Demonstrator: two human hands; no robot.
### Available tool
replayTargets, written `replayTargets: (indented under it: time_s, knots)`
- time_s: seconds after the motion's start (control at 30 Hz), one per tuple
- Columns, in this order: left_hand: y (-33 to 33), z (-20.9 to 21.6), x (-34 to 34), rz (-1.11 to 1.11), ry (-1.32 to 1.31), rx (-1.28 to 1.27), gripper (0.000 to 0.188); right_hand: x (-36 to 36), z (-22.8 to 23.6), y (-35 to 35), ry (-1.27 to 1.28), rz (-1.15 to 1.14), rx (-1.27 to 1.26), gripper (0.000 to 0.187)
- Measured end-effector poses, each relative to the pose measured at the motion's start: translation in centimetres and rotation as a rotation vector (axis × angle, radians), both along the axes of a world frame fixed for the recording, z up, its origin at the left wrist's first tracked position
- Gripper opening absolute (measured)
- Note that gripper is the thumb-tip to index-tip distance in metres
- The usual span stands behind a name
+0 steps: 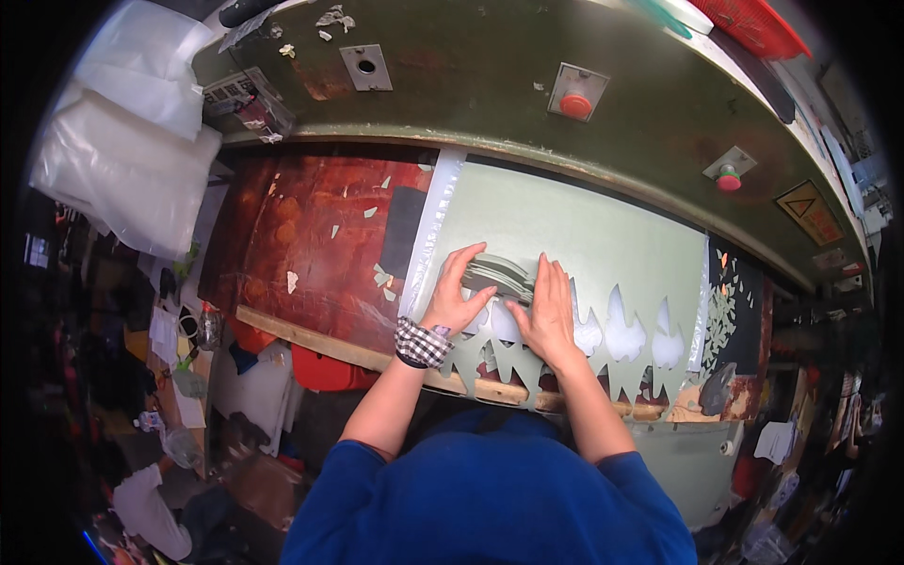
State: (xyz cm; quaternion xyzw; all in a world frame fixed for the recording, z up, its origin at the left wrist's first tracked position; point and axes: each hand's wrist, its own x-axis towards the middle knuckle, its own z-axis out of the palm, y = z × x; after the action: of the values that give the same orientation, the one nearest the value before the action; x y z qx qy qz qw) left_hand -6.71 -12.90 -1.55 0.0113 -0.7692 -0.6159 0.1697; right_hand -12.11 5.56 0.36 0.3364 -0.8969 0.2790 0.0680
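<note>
Between my two hands is a small stack of grey-green cut sheet pieces (499, 275), slightly fanned, their curved edges showing. My left hand (456, 294) cups the stack's left side, fingers bent along it and thumb at the near edge; a checked band is on the wrist. On the other side my right hand (551, 306) presses its long fingers against the stack, thumb toward the near edge. Under and around the hands lies a large grey-green sheet (584, 221), with pointed leaf-like cutouts (623, 330) along its near side showing a pale surface.
A green machine beam (452, 85) spans the far side, carrying a red push button (575, 104). The worn red board (301, 226) on the left holds scattered scraps. More green scraps (720, 320) lie at the right. Clear plastic bags (132, 160) stand far left.
</note>
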Motion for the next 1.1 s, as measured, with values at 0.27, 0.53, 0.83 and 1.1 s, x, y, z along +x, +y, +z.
replayTargets:
  time_s: [0.27, 0.53, 0.83, 1.1]
  knots:
    - [1.3, 0.3, 0.1, 0.073, 0.07, -0.149, 0.069, -0.2, -0.8, -0.5, -0.246, 0.162, -0.284, 0.08]
    - [1.4, -0.8, 1.5, 0.117, 0.087, -0.164, 0.044, 0.1, -2.0, -0.7, 0.033, 0.164, -0.263, 0.039]
    - [1.1, -1.0, 2.4, 0.092, 0.023, -0.272, 0.046, 0.4, -2.5, -1.5, -0.181, 0.069, -0.155, 0.039]
    - [-5.6, 2.6, 13.5, -0.162, -0.104, -0.211, 0.037, 8.6, 5.4, -4.3, -0.748, 0.32, -0.098, 0.058]
